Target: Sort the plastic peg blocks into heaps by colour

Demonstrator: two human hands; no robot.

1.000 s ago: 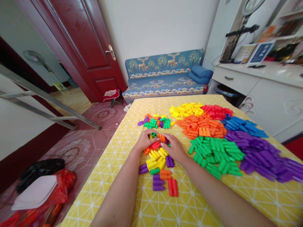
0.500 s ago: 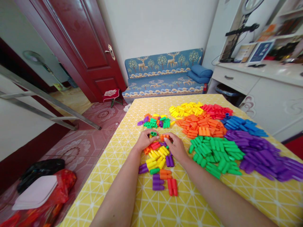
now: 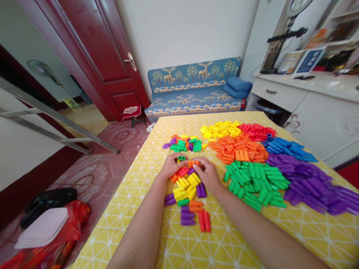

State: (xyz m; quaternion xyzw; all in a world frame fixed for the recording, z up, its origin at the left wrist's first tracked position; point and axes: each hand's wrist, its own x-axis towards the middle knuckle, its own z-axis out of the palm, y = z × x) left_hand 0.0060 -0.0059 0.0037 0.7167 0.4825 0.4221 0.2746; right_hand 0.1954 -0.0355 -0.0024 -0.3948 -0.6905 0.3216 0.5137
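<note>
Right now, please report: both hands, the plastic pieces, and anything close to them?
Right hand: holding orange tubular plastic piece. Left hand: around green twin-tube plastic piece, grip unclear. Close by: yellow tubular plastic pieces, nearer the body.

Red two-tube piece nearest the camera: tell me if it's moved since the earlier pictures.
No: the red two-tube piece appears in the same spot against the yellow tablecloth's white lines.

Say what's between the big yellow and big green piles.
The orange pile lies between the yellow pile and the green pile, seen in the head view.
</note>
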